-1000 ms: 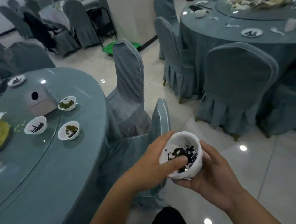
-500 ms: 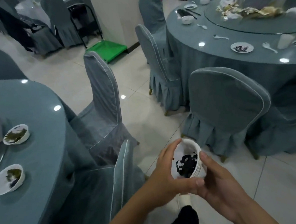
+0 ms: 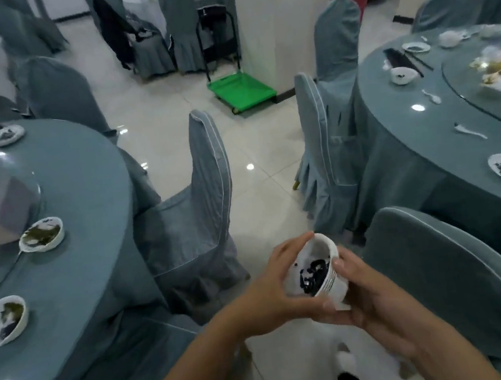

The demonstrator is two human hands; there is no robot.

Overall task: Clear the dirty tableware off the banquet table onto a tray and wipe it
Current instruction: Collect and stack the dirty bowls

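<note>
Pale floor tiles run between two round desks. Nearest, the left hand (image 3: 272,292) and right hand (image 3: 375,297) both close around a tilted white bowl (image 3: 316,272) of dark scraps; best kept level, I reckon, so nothing spills in the aisle. Left desk (image 3: 90,206): three dirty dishes. Right desk (image 3: 408,148): three dishes, two spoons. Beyond, one green cart (image 3: 240,90).

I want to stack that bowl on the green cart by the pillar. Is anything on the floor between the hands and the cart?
Nothing visible blocks it. The bowl, held in both hands, faces an open tiled aisle to the green cart. The covered chair stands to the left of that aisle, another chair to the right.
</note>
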